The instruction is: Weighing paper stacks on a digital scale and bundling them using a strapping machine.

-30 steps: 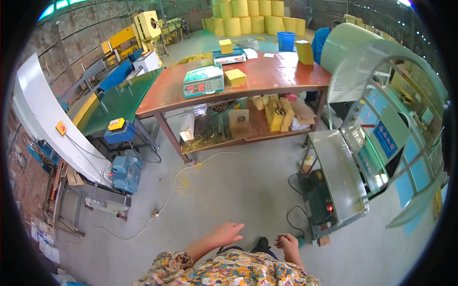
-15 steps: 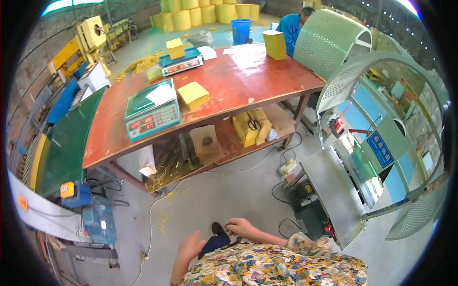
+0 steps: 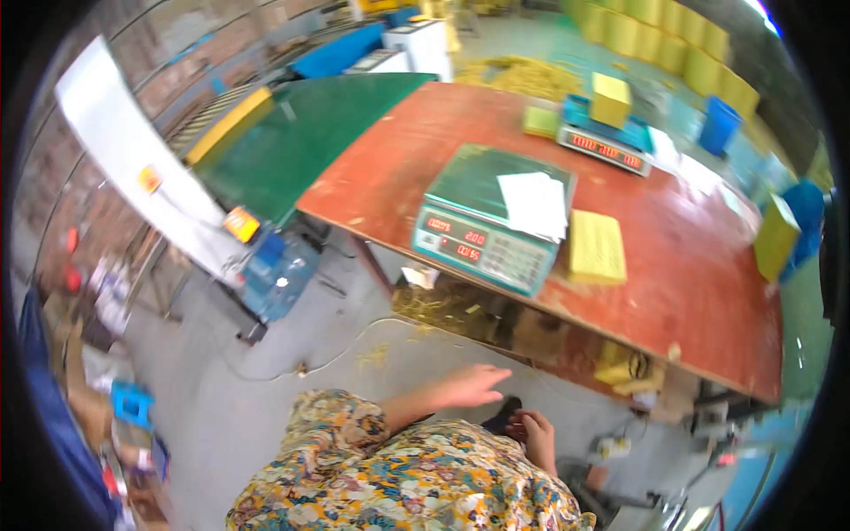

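Note:
My left hand point(image 3: 475, 387) reaches out in front of my flowered shirt point(image 3: 416, 473), its fingers stretched and holding nothing. To its right, my right hand point(image 3: 535, 431) hangs with its fingers curled in, and nothing shows in it. Both are over the floor, short of the red table point(image 3: 686, 274) and touching nothing. On the table stands a green-topped counting scale point(image 3: 456, 181) with loose white paper point(image 3: 534, 202) on its plate. A yellow paper stack point(image 3: 596, 248) lies beside the scale. Farther back, a second scale point(image 3: 606, 149) carries a yellow block point(image 3: 611, 99).
A green-topped table point(image 3: 301, 133) adjoins the red one on the left, with a blue motor point(image 3: 276, 274) below its near side. A pale cable point(image 3: 341, 358) crosses the floor. Blue bin point(image 3: 719, 126) and yellow stacks point(image 3: 646, 40) stand beyond. Clutter lines the left wall.
My view has turned left, so the tables shift rightward and the perforated machine mostly leaves sight. My left arm now swings forward across my front; my right hand has drawn back nearer my body.

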{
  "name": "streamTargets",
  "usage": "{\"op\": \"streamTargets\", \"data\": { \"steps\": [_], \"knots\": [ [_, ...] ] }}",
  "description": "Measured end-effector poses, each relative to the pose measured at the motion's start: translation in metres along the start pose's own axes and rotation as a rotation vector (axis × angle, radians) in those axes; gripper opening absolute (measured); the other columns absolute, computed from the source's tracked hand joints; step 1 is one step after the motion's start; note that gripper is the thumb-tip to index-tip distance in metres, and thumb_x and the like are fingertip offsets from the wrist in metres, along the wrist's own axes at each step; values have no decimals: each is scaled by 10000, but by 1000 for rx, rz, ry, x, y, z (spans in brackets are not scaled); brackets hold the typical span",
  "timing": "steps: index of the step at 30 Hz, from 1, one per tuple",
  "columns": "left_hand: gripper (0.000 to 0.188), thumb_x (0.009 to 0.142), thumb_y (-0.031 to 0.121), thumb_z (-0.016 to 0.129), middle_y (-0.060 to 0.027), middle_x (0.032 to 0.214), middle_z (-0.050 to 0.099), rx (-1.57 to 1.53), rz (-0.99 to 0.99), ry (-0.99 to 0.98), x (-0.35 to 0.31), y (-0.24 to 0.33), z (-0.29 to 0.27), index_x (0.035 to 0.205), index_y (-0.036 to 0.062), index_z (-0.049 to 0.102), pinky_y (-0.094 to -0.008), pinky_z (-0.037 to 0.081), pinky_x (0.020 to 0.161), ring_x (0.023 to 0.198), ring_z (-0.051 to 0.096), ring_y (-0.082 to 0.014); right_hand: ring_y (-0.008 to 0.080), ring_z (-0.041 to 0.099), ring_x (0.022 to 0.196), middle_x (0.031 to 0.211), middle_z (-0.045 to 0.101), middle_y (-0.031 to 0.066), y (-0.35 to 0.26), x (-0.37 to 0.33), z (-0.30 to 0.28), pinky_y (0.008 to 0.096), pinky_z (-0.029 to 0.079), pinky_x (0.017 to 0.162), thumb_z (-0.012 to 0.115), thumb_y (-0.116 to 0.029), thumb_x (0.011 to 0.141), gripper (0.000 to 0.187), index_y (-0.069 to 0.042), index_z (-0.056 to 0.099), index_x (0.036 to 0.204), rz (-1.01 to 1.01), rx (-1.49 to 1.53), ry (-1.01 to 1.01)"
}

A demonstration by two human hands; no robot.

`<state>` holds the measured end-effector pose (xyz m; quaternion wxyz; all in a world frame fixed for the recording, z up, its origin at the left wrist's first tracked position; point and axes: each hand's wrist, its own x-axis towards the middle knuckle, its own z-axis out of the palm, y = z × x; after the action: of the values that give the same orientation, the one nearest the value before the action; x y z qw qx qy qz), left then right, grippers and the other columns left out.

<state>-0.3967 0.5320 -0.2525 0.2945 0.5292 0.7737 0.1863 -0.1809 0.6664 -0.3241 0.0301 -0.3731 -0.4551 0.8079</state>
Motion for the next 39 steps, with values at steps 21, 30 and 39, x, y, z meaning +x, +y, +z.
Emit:
{"op": "streamTargets", "data": {
  "steps": [21, 30, 39],
  "knots": [
    [582, 878, 289, 666, -235, 1320, 563, -55, 380, -467, 109, -19, -42, 1355, 0, 500, -425, 448, 1007, 1200, 548, -403, 225, 694, 704, 886, 726, 125, 12, 76, 28, 364, 558, 718, 563, -233, 860, 321, -42, 703, 1076, -75, -155, 402],
    [567, 872, 251, 661, -222, 1310, 563, 456, 1078, -851, 78, 118, 40, 1356, 11, 487, -442, 458, 987, 1193, 542, -390, 197, 647, 560, 718, 686, 95, 395, -118, 59, 330, 532, 513, 551, -80, 837, 160, -10, 694, 851, 453, 391, 1467],
    [585, 848, 239, 662, -261, 1304, 553, 488, 1088, -940, -57, 190, 176, 1343, -25, 498, -448, 448, 1001, 1189, 546, -410, 296, 705, 712, 756, 711, 125, 497, -215, 125, 409, 564, 689, 600, -249, 786, 219, -79, 737, 803, 541, -253, 1321]
  ]
}}
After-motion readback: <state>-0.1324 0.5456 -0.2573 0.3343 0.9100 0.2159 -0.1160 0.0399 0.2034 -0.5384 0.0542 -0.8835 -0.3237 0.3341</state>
